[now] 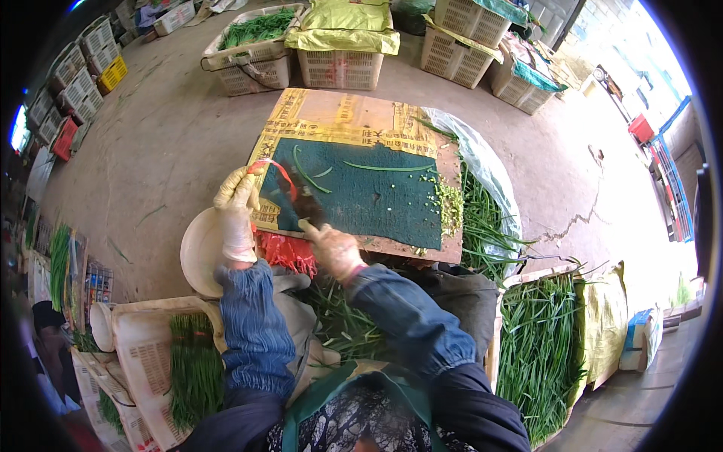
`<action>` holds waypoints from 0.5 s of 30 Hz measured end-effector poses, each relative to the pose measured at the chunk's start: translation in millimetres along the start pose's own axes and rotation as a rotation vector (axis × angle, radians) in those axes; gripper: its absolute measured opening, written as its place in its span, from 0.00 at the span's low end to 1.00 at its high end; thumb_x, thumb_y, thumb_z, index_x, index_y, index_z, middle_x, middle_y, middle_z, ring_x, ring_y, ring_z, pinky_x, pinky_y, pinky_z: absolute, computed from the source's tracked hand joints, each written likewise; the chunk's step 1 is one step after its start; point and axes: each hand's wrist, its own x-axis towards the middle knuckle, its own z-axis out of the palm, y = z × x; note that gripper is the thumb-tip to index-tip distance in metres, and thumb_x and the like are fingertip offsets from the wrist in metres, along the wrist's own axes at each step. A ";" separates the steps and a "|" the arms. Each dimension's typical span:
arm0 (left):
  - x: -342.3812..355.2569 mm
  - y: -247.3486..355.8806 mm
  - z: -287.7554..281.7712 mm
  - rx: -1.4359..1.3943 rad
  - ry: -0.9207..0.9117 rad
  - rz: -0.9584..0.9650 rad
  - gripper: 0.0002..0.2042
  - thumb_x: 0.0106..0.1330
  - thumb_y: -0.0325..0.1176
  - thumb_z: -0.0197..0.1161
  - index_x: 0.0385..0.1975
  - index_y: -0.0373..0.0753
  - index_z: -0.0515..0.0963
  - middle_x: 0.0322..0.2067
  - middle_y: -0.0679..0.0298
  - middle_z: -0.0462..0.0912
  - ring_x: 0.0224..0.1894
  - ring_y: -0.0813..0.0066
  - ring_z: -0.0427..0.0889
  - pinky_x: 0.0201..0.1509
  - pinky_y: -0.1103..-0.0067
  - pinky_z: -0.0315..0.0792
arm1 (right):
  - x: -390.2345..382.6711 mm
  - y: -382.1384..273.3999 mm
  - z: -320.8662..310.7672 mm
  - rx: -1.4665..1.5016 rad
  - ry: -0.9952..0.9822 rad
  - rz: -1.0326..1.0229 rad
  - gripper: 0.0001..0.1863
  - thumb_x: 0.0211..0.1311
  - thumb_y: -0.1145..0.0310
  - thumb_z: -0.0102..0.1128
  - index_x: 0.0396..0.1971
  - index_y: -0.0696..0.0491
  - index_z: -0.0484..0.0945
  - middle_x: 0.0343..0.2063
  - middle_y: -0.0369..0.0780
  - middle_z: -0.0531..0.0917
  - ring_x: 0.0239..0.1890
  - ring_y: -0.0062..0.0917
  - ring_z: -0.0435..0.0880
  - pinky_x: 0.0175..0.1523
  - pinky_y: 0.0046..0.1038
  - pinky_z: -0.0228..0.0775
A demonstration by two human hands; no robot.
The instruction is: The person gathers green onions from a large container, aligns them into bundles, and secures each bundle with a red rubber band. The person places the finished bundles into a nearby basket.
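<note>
My gloved left hand (236, 194) is closed on a red plastic strip (288, 181) at the left edge of the taped board (339, 109). My right hand (335, 248) grips a dark knife (307, 202), blurred, whose blade lies beside or across the strip over the green mat (376, 203). Loose green stalks (388, 167) and small chopped bits (448, 203) lie on the mat. A bundle of red strips (280, 252) hangs below the board's front edge. A white bucket (197, 248) stands left of my left hand.
Crates of long greens (538, 354) (188, 365) flank me. A clear bag with greens (482, 211) lies along the board's right. Crates with greens (252, 34) or yellow covers (339, 64) stand beyond the board, and stacked crates (86, 83) at far left.
</note>
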 end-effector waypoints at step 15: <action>19.3 -24.4 67.4 0.432 -0.528 0.279 0.08 0.63 0.21 0.63 0.40 0.34 0.84 0.31 0.66 0.85 0.18 0.86 0.75 0.17 0.88 0.67 | -108.9 199.1 -54.6 -0.092 0.227 0.932 0.22 0.62 0.57 0.60 0.57 0.36 0.73 0.37 0.44 0.84 0.37 0.41 0.86 0.40 0.43 0.77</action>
